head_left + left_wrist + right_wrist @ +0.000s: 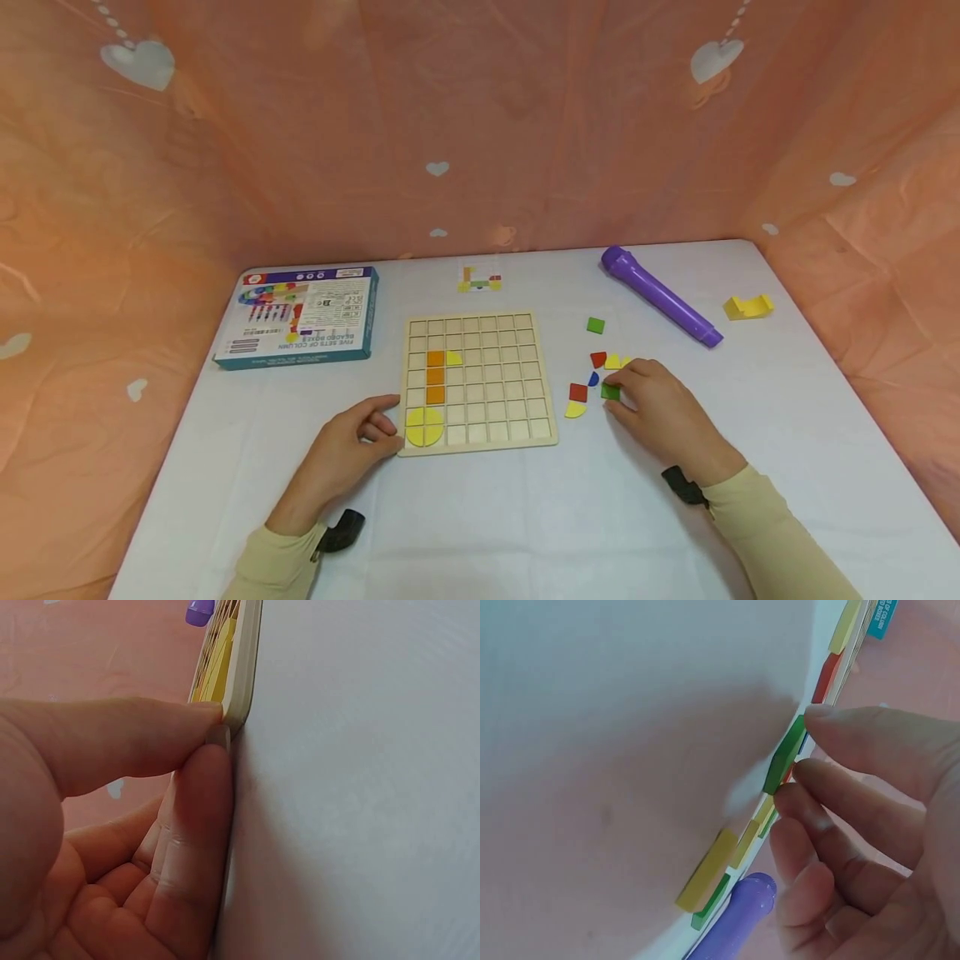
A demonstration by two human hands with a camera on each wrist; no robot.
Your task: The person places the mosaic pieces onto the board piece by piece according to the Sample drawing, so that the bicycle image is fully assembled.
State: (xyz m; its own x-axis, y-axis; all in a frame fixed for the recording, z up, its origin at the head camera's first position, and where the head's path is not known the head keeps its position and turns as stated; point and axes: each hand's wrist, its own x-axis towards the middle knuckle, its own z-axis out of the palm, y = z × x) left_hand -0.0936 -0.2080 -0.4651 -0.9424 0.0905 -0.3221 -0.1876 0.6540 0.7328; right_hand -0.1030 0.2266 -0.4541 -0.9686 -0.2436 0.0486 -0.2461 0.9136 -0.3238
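Note:
A wooden grid board (496, 383) lies on the table, with three orange square tiles (436, 376), a yellow quarter-circle tile (453, 358) and a yellow circle of quarter pieces (424, 427) in its cells. My left hand (347, 446) holds the board's lower left edge, thumb at the corner in the left wrist view. To the right of the board, my right hand (666, 417) pinches a green square tile (786, 756) between thumb and fingers, low over the table. Around it lie red tiles (578, 392), a blue piece (594, 379), yellow pieces (575, 409) and another green tile (596, 326).
A teal-edged box (300, 318) lies at the back left. Behind the board is a small pattern card (480, 277). A purple microphone-shaped tube (660, 296) and a yellow cradle-shaped piece (748, 307) lie at the back right. Orange cloth hangs behind the table.

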